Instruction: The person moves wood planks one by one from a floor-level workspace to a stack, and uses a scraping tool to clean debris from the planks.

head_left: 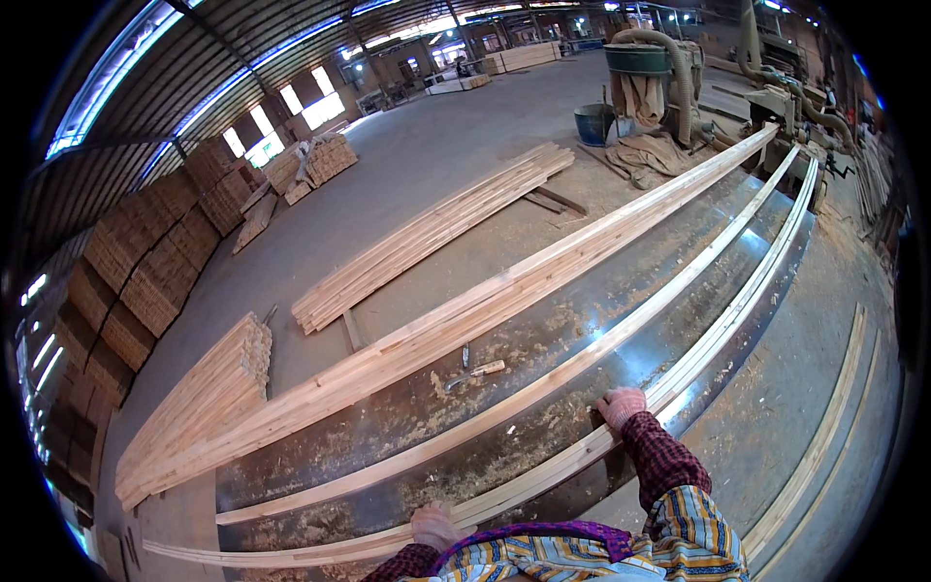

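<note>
A bundle of slender wooden strips point(553, 471) is laid lengthwise along the near side of the metal worktable point(635, 361), reaching toward the woodworking machine point(773, 103). It is touched by the right hand point(621, 407), whose fingers appear bent over the far edge, and by the left hand point(435, 527), whose fingers appear loosely curled; whether either grip is pinched tight cannot be told. The strips seem aligned but not yet released. A single strip point(504, 409) is left apart; beyond it, longer boards point(407, 361) are already stacked. How much remains cannot be judged.
</note>
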The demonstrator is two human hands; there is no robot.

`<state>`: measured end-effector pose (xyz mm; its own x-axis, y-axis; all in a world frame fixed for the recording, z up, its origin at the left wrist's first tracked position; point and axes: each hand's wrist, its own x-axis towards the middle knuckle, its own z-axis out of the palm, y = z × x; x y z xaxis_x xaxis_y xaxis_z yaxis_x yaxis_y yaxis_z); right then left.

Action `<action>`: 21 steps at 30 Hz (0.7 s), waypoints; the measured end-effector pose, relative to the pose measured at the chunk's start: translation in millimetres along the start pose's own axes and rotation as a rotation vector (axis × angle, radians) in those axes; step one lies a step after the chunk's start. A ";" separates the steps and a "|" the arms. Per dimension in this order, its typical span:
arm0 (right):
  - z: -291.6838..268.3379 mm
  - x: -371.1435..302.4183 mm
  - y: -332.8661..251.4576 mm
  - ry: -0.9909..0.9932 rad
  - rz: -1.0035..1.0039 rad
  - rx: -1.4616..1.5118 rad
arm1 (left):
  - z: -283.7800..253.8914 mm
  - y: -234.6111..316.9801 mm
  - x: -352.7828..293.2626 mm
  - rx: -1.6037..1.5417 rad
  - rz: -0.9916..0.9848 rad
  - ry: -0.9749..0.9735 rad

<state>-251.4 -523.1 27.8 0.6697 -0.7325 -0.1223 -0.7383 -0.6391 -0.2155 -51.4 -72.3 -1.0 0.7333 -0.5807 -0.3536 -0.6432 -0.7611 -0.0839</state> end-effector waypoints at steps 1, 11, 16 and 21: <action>-2.8 -0.6 -5.6 -0.012 -0.014 0.018 | 15.3 -3.7 1.5 0.074 -0.013 0.047; -11.9 -1.5 -5.1 -0.071 -0.028 0.054 | -7.8 -19.0 23.7 -0.007 0.023 -0.105; -17.5 -8.4 0.5 -0.051 -0.013 0.051 | -2.3 -19.2 34.4 0.050 0.088 -0.049; -9.9 -6.2 2.5 -0.024 -0.015 0.049 | 6.8 -27.8 35.6 0.069 0.125 -0.018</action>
<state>-258.2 -522.5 37.6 0.6827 -0.7168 -0.1420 -0.7239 -0.6370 -0.2648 -8.9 -69.9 -17.6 0.6430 -0.6641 -0.3815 -0.7433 -0.6612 -0.1017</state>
